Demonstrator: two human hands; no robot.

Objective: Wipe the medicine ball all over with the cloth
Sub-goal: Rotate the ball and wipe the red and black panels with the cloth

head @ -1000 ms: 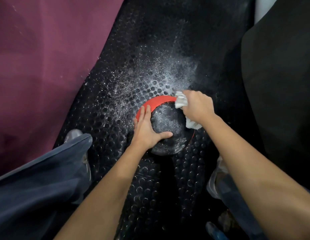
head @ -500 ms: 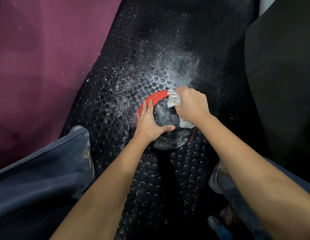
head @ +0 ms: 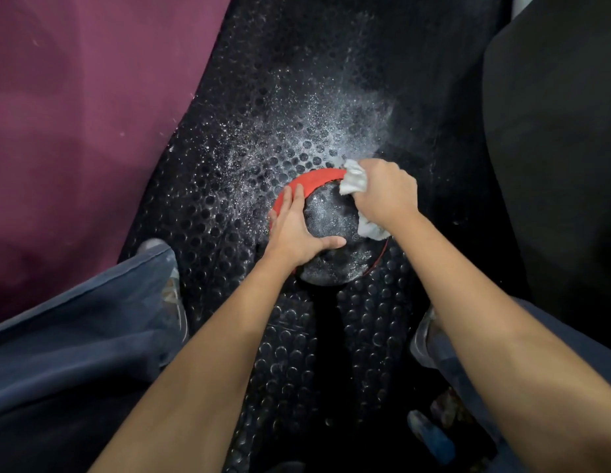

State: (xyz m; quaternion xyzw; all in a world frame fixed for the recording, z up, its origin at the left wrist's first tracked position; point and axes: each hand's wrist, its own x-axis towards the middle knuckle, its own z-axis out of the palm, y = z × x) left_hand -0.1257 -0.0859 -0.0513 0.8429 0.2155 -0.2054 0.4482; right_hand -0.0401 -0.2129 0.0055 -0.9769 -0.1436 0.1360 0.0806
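Two hands at work on one item: medicine ball, black with a red band curving over its far-left side, dusted with white powder, resting on the black studded floor mat between your feet. Being round, it has no long axis to record; the only directional cue is the red band, which faces away from you and to your left. Your left hand lies on the ball's left side, fingers straight and flat over the red band, thumb spread across the black top toward you, steadying without clenching. Your right hand is on the far-right of the ball, fingers curled tight round a bunched white cloth, which shows above the knuckles and again below the wrist and is pressed to the ball. White powder is scattered on the mat beyond the ball. Dark blue trouser legs frame the lower corners. A maroon mat lies to the left, a dark padded object to the right.
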